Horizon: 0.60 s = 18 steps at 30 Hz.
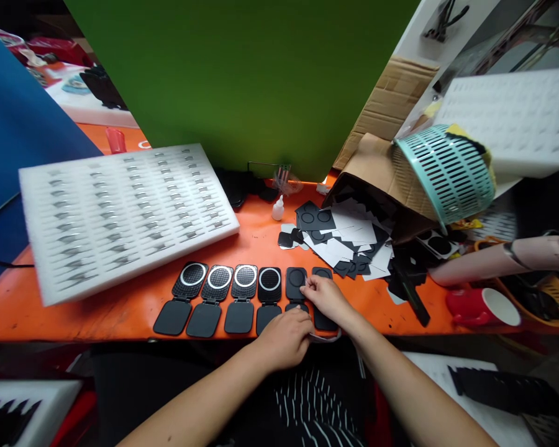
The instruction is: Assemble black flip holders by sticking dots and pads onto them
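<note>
A row of black hinged folding pads (238,318) lies unfolded along the table's front edge. Several at the left carry white rings (245,275) on their upper panels. The fifth pad's upper panel (295,282) and the rightmost pad (322,273) show dark rings instead. My right hand (327,299) is closed in a pinch at the right edge of that fifth upper panel; what lies between the fingertips is too small to make out. My left hand (286,338) rests with curled fingers over the lower part of the same pad, hiding most of it. Near both wrists hangs a pale strip (326,339).
A white foam tray (130,217) with slots stands at left. Behind the pads are a small white bottle (278,208) and scattered black and white sheets (349,236). At right are a cardboard box (377,171), a teal basket (447,174), a red mug (482,307) and a pink tumbler (503,261).
</note>
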Each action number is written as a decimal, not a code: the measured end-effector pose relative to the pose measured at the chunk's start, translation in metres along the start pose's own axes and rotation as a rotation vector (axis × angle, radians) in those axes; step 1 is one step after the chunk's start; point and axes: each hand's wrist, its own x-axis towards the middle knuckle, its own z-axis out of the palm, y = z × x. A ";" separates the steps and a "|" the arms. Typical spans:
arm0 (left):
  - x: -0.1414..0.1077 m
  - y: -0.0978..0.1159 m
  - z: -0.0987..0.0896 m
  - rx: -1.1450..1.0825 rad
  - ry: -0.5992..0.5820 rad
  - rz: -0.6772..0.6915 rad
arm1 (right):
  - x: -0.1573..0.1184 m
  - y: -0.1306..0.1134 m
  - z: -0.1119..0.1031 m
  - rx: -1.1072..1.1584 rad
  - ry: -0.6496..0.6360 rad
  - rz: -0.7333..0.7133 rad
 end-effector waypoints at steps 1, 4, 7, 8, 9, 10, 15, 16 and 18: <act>0.000 0.000 0.000 0.003 0.000 0.002 | 0.001 -0.003 -0.002 -0.085 0.003 -0.020; 0.000 -0.001 0.002 0.011 0.001 0.012 | 0.003 -0.011 -0.005 -0.384 0.060 -0.057; 0.000 -0.002 0.002 0.009 -0.008 0.019 | 0.006 -0.013 -0.004 -0.570 0.145 -0.030; 0.000 -0.002 0.002 0.008 -0.010 0.019 | 0.007 -0.012 -0.004 -0.597 0.178 -0.006; 0.000 -0.002 0.002 0.008 -0.009 0.018 | 0.009 -0.010 -0.003 -0.612 0.213 0.018; 0.000 -0.002 0.002 0.008 -0.007 0.017 | 0.012 -0.008 -0.003 -0.621 0.248 0.040; 0.000 0.001 0.001 0.024 -0.001 0.013 | 0.028 -0.003 0.001 -0.622 0.301 0.068; 0.000 0.001 0.001 0.028 -0.002 0.016 | 0.030 -0.003 -0.001 -0.606 0.314 0.074; 0.000 0.002 -0.001 0.030 -0.005 0.017 | 0.031 -0.002 -0.007 -0.518 0.343 0.076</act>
